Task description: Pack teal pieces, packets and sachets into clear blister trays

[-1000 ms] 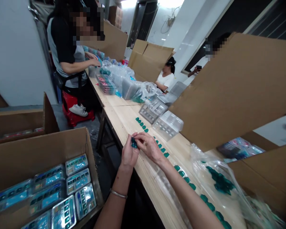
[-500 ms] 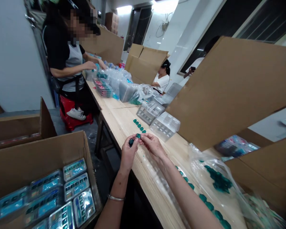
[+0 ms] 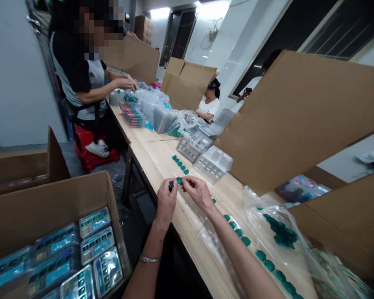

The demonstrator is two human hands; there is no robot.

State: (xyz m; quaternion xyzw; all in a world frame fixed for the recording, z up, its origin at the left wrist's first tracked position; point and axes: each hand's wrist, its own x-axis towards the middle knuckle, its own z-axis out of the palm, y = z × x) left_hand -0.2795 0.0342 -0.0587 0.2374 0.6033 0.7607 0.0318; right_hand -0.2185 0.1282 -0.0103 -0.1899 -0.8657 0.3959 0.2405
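My left hand (image 3: 166, 203) is closed over the near edge of the table, gripping a small dark green plastic gem (image 3: 171, 186) in its curled fingers. A second, shiny green gem (image 3: 179, 180) sits between the fingertips of both hands. My right hand (image 3: 198, 192) pinches at this gem's right side, thumb and forefinger together. Just beyond my hands, a short row of green gems (image 3: 180, 165) lies on the wooden table (image 3: 156, 155). Another line of green gems (image 3: 245, 241) runs along the table beside my right forearm.
Clear plastic trays (image 3: 213, 163) stand in stacks past the gems. An open plastic bag (image 3: 252, 211) with green pieces lies at right, near large cardboard flaps (image 3: 299, 120). A carton (image 3: 90, 187) of blue packs stands at lower left. A co-worker (image 3: 81, 74) sits at far left.
Both hands stay close together, and the gem between their fingertips has turned slightly. The whole view has shifted a little. The co-worker's hands at left have moved closer together.
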